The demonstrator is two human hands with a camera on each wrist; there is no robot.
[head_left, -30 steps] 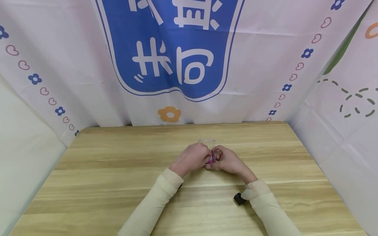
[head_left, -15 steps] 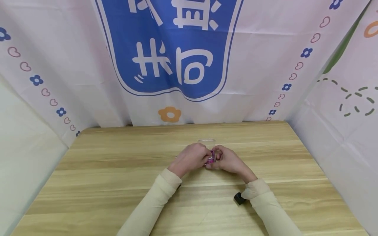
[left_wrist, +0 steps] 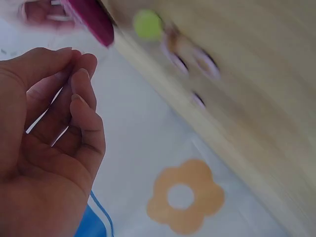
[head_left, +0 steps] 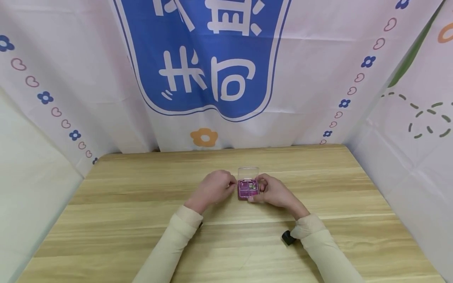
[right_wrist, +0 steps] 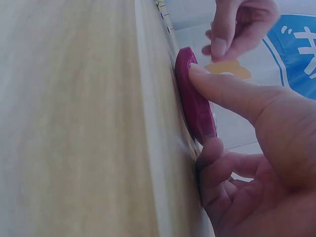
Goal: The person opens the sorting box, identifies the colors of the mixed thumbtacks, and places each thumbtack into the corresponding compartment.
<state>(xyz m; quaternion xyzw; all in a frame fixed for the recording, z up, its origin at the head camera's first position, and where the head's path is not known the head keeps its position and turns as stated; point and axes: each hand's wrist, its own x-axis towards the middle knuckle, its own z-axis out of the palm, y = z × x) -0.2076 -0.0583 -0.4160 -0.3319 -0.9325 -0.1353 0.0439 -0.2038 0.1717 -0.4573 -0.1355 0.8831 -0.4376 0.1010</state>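
Observation:
A small magenta pill box [head_left: 243,193] with several compartments sits on the table, its clear lid [head_left: 248,172] raised at the back. Green pieces [head_left: 252,186] lie in its far right compartment. My right hand [head_left: 277,193] holds the box by its right side; in the right wrist view the thumb presses the front edge and curled fingers touch the other end. Just left of the box is my left hand [head_left: 214,186]. Its thumb and fingertips meet in the left wrist view, with nothing visible between them.
Beyond the box in the left wrist view, a round yellow-green piece [left_wrist: 148,24] and several blurred pale pink pieces [left_wrist: 206,63] lie on the wooden table [head_left: 148,184]. A printed cloth [head_left: 301,98] hangs behind the table. A black block [head_left: 288,237] shows at the right wrist.
My left hand has drawn back leftward from over the pill box, uncovering its compartments and the green pieces. My right hand has kept its hold on the box.

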